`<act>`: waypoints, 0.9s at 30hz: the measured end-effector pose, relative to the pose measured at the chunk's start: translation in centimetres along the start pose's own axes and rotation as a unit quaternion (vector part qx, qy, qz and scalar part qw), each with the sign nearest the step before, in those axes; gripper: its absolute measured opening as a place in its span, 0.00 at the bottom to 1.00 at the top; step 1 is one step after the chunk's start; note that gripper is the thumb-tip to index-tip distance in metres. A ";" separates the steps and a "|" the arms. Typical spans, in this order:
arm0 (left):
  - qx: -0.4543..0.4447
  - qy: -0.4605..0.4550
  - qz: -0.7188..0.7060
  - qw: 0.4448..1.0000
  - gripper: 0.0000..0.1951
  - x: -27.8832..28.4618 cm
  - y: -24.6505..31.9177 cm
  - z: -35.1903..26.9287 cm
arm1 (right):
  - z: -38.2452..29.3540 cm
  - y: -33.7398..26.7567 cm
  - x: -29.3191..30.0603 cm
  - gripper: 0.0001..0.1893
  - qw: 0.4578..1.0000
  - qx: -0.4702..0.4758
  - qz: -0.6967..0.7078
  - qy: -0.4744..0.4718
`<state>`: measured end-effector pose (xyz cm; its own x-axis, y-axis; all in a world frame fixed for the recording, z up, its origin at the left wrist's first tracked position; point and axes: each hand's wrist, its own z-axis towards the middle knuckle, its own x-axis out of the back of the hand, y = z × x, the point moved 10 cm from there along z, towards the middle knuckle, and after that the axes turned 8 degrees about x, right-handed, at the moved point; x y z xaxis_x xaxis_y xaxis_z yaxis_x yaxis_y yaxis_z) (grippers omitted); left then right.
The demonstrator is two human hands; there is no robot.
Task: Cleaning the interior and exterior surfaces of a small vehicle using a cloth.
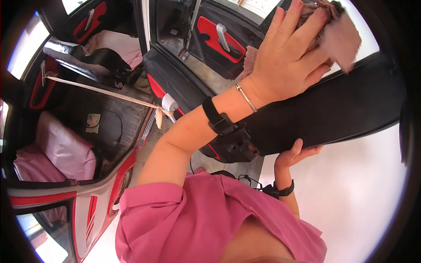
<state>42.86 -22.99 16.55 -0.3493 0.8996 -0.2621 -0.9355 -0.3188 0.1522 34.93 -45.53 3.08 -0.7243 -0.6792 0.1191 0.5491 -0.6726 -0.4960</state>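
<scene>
My left hand (283, 62) is spread over a crumpled pinkish-brown cloth (314, 19), back of the hand up, at the upper right. Some of the cloth (250, 62) shows beside the wrist, and a pinkish patch by the fingertips is blurred. My right hand (294, 154) grips the lower edge of a long black panel (325, 108), thumb on its face, fingers partly hidden behind it. The panel adjoins an open car door (184, 75) with black and red trim. A pale fabric strip (102, 93) is knotted around that door's light grey handle (169, 102).
At left is the car interior, with pink-covered seats (65, 151), a glossy black cover (92, 59) and a dark ribbed floor (111, 115). The strip spans the doorway. Another red-trimmed door panel (227, 39) appears above; whether reflected or seen through glass, I cannot tell.
</scene>
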 end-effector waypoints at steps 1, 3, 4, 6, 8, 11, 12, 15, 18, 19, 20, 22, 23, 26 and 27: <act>0.001 -0.026 -0.023 0.999 0.22 0.0 -0.2 0.0 | -0.1 0.0 0.0 0.36 1.000 -0.005 0.003 -0.001; 0.038 -0.101 -0.022 0.994 0.25 -0.6 -2.0 -0.7 | 0.0 0.1 -0.1 0.37 1.000 -0.012 0.004 -0.002; 0.059 -0.139 0.018 0.988 0.24 -0.8 -2.2 -0.8 | 0.2 0.0 -0.2 0.37 1.000 -0.008 0.005 0.001; 0.078 -0.177 0.060 0.979 0.24 -0.9 -3.4 -1.6 | 0.3 0.1 -0.3 0.37 1.000 -0.005 0.007 0.004; 0.007 -0.071 0.098 0.993 0.25 1.5 -4.2 -3.6 | 0.2 0.4 -0.3 0.37 1.000 -0.012 -0.003 0.013; 0.039 0.024 0.140 0.989 0.26 4.4 -8.4 -5.7 | 0.3 0.5 -0.4 0.36 1.000 -0.018 -0.004 0.021; 0.035 0.025 0.139 0.989 0.26 5.0 -9.3 -6.6 | 0.3 0.7 -0.2 0.36 0.999 -0.022 -0.013 0.030; 0.134 0.010 0.155 0.979 0.25 7.5 -13.8 -7.7 | 0.4 0.9 0.3 0.36 0.999 -0.021 -0.016 0.025; 0.213 -0.016 0.175 0.961 0.24 9.8 -17.9 -8.6 | 0.3 1.1 0.4 0.35 0.998 -0.038 -0.026 0.041; 0.210 0.006 0.215 0.954 0.24 10.7 -19.1 -8.7 | 0.3 1.3 0.5 0.35 0.997 -0.050 -0.024 0.048; 0.207 0.028 0.254 0.944 0.24 11.8 -20.3 -8.8 | 0.4 1.1 0.4 0.35 0.997 -0.048 -0.025 0.049; 0.251 0.058 0.270 0.928 0.23 14.4 -24.3 -8.8 | 0.5 0.9 0.1 0.35 0.997 -0.049 -0.040 0.047; 0.296 0.090 0.281 0.908 0.22 15.9 -26.4 -9.2 | 0.5 0.8 0.3 0.35 0.997 -0.046 -0.043 0.049; 0.252 0.082 0.285 0.921 0.21 17.7 -28.6 -9.2 | 0.5 1.0 -0.2 0.35 0.998 -0.025 -0.042 0.039; 0.256 0.080 0.282 0.921 0.21 18.0 -28.8 -9.2 | 0.4 0.8 0.0 0.35 0.998 -0.031 -0.045 0.044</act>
<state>63.00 -0.36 -1.32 -0.8142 0.5649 -0.1344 -0.4688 -0.5028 0.7262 35.57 -46.20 3.02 -0.8044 -0.5872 0.0908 0.4559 -0.7080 -0.5394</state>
